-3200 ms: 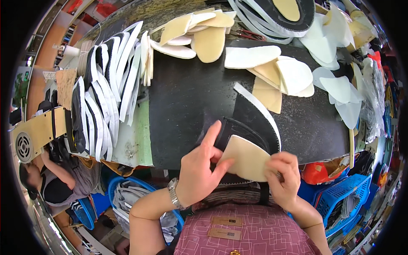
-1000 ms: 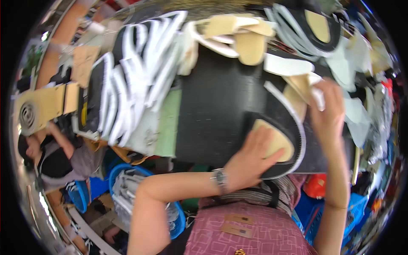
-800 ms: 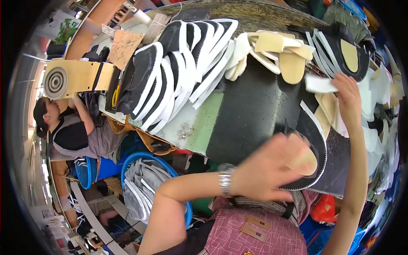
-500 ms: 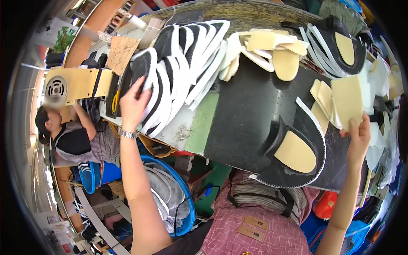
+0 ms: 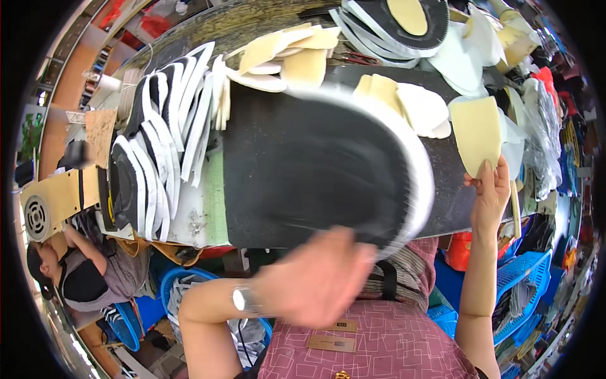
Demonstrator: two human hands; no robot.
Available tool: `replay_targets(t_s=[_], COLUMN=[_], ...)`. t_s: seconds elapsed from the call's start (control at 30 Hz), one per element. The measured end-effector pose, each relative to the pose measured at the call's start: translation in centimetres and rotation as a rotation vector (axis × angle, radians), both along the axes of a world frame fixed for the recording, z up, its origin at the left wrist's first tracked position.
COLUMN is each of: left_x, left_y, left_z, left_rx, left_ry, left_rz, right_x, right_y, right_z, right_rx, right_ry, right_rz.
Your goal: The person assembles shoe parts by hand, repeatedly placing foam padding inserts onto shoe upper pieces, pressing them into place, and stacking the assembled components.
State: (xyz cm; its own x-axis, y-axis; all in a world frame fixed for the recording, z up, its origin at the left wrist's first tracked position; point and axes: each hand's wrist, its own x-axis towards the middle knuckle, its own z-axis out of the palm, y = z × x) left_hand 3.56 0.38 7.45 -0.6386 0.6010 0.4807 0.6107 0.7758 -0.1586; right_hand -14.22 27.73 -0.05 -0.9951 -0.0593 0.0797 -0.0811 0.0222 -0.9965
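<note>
Smeared by motion, my left hand [image 5: 315,275] overlaps the lower edge of a big black round-ended shoe piece [image 5: 328,170] with a white edge. That piece is blurred too, and whether the fingers grip it cannot be made out. It covers much of the dark work board. My right hand [image 5: 489,186] pinches the lower end of a cream foam pad [image 5: 478,136] between thumb and fingers, holding it up at the right. Beside it, several cream and white pads [image 5: 423,107] lie fanned on the board.
White-edged black pieces [image 5: 158,145] lie in an overlapping row at left. More cream pads [image 5: 303,66] are heaped at the back, near a stack of black pieces [image 5: 435,25]. Blue baskets [image 5: 524,284] stand below. A co-worker [image 5: 88,271] sits at far left.
My left hand has left the row of black pieces and come right and nearer. The large blurred black piece is now before me. The view has turned right; my right hand still holds a pad.
</note>
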Motion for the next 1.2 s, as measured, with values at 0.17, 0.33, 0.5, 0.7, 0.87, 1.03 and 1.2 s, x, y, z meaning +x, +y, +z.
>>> replay_targets(t_s=[0.17,0.33,0.5,0.7,0.87,1.03,1.2], left_x=[0.2,-1.0,-1.5,-1.8,-2.0,-2.7,-3.1], left_y=[5.7,2.5,1.7,1.0,1.1,0.9,1.7], left_z=[-7.3,-3.1,-5.6,-6.5,-6.8,-6.7,-7.3], left_rx=[0.241,0.81,1.079,0.943,0.892,0.737,0.164], left_ry=[-0.469,-0.614,-0.672,-0.686,-0.727,-0.696,-0.471], left_rz=[0.014,0.149,0.386,0.544,0.568,0.481,0.107], right_x=[3.4,7.7,8.4,8.8,8.7,8.5,8.1], right_y=[-0.4,2.0,-3.3,-5.7,-6.2,-6.7,-7.2], right_z=[1.5,0.8,1.1,-0.2,-0.1,0.1,-0.1], right_rx=[-0.058,-0.171,0.228,0.266,0.385,0.45,0.683], right_ry=[0.052,-0.274,-0.136,-0.317,-0.297,-0.322,-0.1], right_rz=[-0.046,0.572,0.668,0.352,0.356,0.321,0.39])
